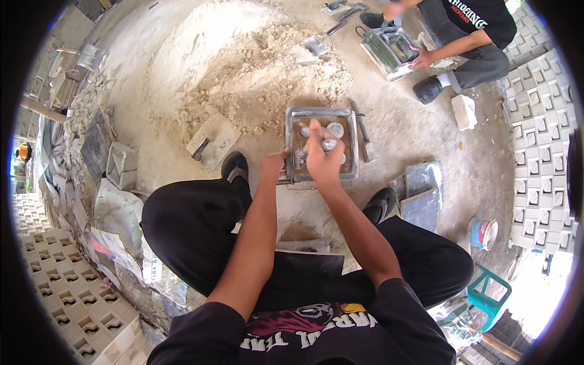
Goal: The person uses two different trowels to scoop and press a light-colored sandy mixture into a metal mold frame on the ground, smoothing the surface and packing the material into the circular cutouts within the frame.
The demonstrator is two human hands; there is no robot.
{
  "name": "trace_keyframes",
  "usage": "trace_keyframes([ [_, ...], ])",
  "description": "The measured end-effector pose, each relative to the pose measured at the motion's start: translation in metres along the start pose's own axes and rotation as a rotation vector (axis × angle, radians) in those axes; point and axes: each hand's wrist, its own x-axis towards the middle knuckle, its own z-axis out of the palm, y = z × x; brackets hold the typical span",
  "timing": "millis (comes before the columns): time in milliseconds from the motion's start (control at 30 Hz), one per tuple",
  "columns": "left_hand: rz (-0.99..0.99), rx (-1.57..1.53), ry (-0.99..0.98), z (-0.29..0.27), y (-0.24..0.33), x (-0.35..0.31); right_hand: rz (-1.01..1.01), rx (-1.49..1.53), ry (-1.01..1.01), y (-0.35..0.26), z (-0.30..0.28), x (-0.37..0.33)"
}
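A square grey mold frame point(319, 112) lies on the ground between my feet, with pale powdery material and several round discs point(336, 129) inside it. My left hand point(274, 162) is at the frame's left side near its lower corner, fingers closed on the edge. Over the inside of the mold, my right hand point(323, 159) is closed around a tool with a rounded silver end point(329, 145); the hand hides the rest of it. A dark bar point(361, 129) lies along the frame's right side.
A heap of pale sand point(243, 79) rises beyond the mold. At the upper right, a person handles another mold point(389, 55). Flat grey plates point(421, 207), a paint bucket point(483, 233) and a green stool point(490, 295) stand to the right. Patterned blocks point(541, 158) are stacked at both sides.
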Motion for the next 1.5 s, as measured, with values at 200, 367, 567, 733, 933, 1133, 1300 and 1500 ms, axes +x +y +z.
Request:
trace_keyframes([
  [200,-0.004,-0.009,-0.054,-0.004,-0.005,0.004,-0.033,-0.048,-0.058,0.01,0.003,-0.009],
  [367,0.014,0.009,-0.064,-0.003,-0.008,-0.002,-0.188,-0.023,0.072,0.025,0.003,-0.016],
  [567,0.034,-0.003,-0.024,0.0,0.008,-0.011,-0.028,0.047,0.034,0.016,-0.006,-0.012],
  [733,0.007,-0.039,-0.02,-0.005,-0.002,-0.002,0.025,0.097,0.025,0.023,0.007,0.003],
  [933,0.062,-0.029,-0.017,0.006,0.002,-0.008,-0.033,0.167,0.017,0.042,0.002,0.008],
  [1133,0.062,-0.032,0.011,0.008,-0.004,-0.01,-0.08,0.153,0.116,0.045,0.001,0.012],
  [1300,0.118,-0.014,0.063,0.005,-0.011,0.005,0.025,0.157,0.131,-0.001,0.006,0.023],
  [1500,0.279,0.19,0.139,-0.002,-0.025,0.026,-0.067,0.133,0.066,0.017,0.008,0.011],
])
